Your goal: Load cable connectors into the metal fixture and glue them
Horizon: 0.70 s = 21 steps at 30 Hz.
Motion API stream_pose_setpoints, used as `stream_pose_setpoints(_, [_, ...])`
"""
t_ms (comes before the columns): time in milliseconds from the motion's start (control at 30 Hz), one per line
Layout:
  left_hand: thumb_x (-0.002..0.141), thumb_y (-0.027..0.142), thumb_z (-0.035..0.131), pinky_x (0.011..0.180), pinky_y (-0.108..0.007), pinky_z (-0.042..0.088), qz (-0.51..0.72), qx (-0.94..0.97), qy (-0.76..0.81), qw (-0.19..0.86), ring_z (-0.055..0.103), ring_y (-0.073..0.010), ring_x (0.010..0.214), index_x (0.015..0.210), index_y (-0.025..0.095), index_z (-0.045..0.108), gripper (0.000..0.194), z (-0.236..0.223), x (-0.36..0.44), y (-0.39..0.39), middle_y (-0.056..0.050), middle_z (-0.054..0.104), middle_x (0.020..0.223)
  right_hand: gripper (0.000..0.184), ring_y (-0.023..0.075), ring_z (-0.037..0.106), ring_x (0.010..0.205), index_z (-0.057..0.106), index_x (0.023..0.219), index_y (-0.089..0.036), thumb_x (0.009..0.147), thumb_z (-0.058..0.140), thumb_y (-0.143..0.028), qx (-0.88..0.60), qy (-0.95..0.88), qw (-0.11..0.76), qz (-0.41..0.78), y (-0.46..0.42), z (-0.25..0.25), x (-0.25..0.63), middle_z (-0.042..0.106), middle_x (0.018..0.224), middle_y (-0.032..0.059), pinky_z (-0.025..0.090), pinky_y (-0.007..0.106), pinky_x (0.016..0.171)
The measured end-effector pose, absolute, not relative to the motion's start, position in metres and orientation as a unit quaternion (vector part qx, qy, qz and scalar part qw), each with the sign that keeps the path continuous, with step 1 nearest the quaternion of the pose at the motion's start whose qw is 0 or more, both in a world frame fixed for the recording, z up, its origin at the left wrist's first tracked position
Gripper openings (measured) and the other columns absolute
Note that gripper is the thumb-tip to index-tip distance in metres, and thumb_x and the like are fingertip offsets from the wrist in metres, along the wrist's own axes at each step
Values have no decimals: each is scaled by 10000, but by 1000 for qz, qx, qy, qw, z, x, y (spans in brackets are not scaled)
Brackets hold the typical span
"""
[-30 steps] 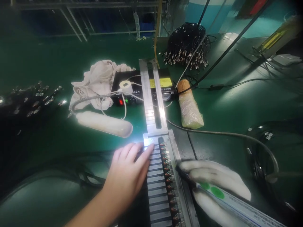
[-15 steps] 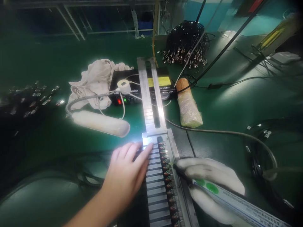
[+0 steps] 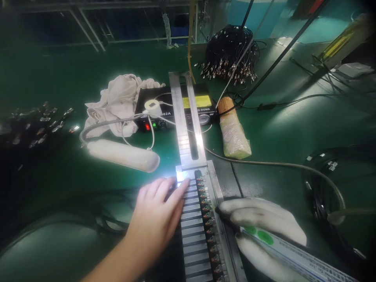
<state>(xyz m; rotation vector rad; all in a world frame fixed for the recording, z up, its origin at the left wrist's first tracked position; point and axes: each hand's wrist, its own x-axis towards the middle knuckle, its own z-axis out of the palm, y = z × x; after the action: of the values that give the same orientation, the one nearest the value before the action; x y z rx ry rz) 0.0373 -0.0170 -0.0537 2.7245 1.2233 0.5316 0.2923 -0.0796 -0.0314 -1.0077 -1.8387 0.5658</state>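
Observation:
A long slotted metal fixture (image 3: 194,223) runs away from me down the middle. Along its right side sits a row of small connector ends (image 3: 209,222) with coloured wires showing. My bare left hand (image 3: 160,207) grips the far part of the slotted section from the left, its index fingertip lying on top. My right hand (image 3: 264,219), in a white glove, is closed around a glue syringe (image 3: 282,246) with a printed label and green dots. The syringe's dark tip points left at the connector row. Whether it touches a connector is hard to make out.
Behind the fixture is a black dispenser box (image 3: 167,113) with lit displays. Left of it lie a white lamp (image 3: 123,154) and a crumpled cloth (image 3: 114,102). A wrapped brush (image 3: 235,135) and bundled black cables (image 3: 230,53) lie to the right; more cables (image 3: 26,121) sit far left.
My right hand and the syringe tip have shifted slightly toward me and to the right along the connector row. My left hand stays in place on the fixture.

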Motion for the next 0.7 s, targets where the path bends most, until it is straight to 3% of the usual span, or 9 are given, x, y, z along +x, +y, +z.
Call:
stream_pose_setpoints(433, [1007, 176, 416, 828, -424, 418, 173, 900, 397, 48, 534, -289, 1060, 1364, 193, 517, 372, -49, 37, -16, -125, 596, 1172, 321, 284, 740, 978, 661, 1091, -168, 779, 693, -99, -424, -728, 483, 237, -79, -31, 290, 745, 1103, 126, 657, 399, 810])
stream_pose_setpoints(700, [1002, 174, 423, 819, -424, 435, 164, 907, 387, 40, 538, -286, 1053, 1362, 182, 520, 373, -49, 37, -14, -138, 603, 1180, 311, 241, 755, 940, 656, 1042, -169, 761, 651, -35, -430, -756, 437, 227, -86, -17, 292, 760, 1076, 110, 653, 325, 797])
